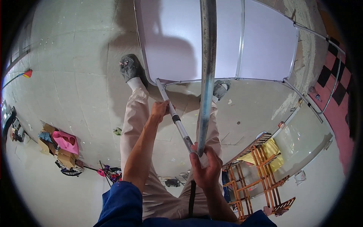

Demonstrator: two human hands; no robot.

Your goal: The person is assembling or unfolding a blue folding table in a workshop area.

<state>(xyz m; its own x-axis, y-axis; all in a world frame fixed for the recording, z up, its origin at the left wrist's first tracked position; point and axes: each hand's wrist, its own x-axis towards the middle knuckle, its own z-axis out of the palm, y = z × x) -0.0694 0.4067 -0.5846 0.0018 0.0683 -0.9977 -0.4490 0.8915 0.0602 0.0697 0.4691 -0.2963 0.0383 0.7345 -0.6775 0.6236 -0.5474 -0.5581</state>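
A white panel (pixel 174 30) with a thin metal rim lies beyond my feet. From its near left corner a grey metal tube leg (pixel 179 125) with a dark collar slants toward me. My left hand (pixel 160 109) is closed around the upper part of this leg. At the leg's near end, my right hand (pixel 207 166) grips its tip together with the lower end of a thick galvanized metal tube (pixel 208 75). That tube runs away from me across the panel and out of the top of the view. My right palm hides part of where the two ends meet.
Another metal leg (pixel 302 98) extends from the panel's right side. Brown wooden racks (pixel 261 174) and a yellow cloth (pixel 276 151) are at lower right. Cardboard boxes (pixel 67 158) and a pink item (pixel 66 142) sit at left. A checkered pink-and-black mat (pixel 336 72) lies far right.
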